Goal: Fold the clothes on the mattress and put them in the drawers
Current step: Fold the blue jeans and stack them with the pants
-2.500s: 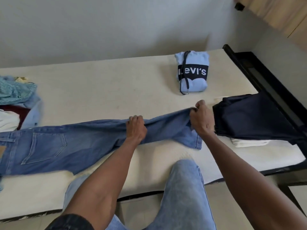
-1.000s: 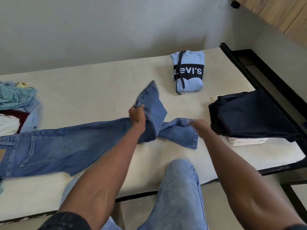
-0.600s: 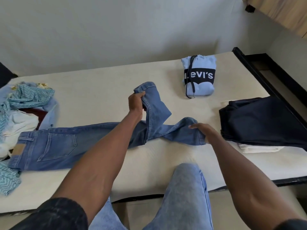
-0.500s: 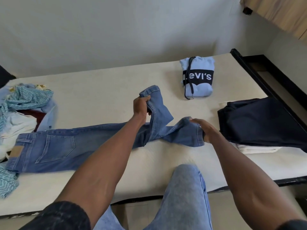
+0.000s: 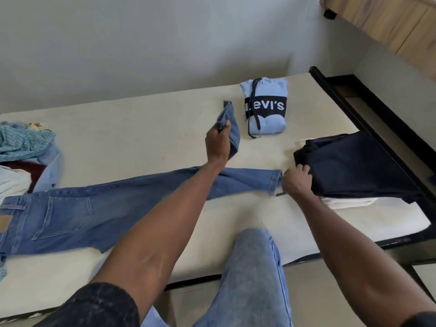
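Blue jeans (image 5: 94, 206) lie lengthwise across the cream mattress (image 5: 141, 128), waistband at the left and back pocket up. My left hand (image 5: 218, 143) grips the hem of one leg and holds it raised above the mattress, toward the wall. The other leg lies flat and stretched to the right. My right hand (image 5: 296, 181) pinches its hem, just beside a folded dark navy garment (image 5: 354, 166).
A folded light blue Levi's hoodie (image 5: 265, 107) sits near the wall. The navy garment lies on something white (image 5: 346, 201). A heap of unfolded clothes (image 5: 23, 156) is at the left. The black bed frame (image 5: 368, 116) runs along the right; a wooden cabinet (image 5: 389, 20) hangs above.
My left hand has lifted its leg hem higher and toward the wall. My right hand has pulled the other leg out straight to the right, so it now lies flat.
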